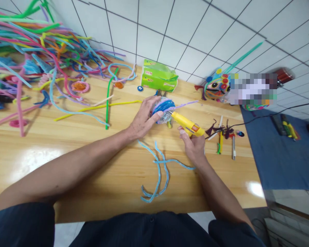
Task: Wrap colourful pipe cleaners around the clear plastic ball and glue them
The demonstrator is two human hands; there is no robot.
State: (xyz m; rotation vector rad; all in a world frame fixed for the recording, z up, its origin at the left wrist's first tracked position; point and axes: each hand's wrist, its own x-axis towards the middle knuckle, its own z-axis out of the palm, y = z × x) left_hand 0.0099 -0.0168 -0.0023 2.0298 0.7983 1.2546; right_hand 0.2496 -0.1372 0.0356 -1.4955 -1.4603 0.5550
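Right hand (194,145) is gripping yellow glue gun (187,124), nozzle at clear plastic piece (166,118), centre; left hand (145,118) is gripping that. Blue winding (167,104) is partly covering it; lilac stem (186,104) is sticking out right; near light-blue stems (159,168) are lying unattached.

One glue gun (187,124), one tissue pack (158,77), perhaps three frontmost blue stems (159,171)

No readable text on green packet (158,77) or glue gun (185,122).

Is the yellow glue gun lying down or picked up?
Picked up: the right hand grips the glue gun by its handle, nozzle toward the blue-wound piece.
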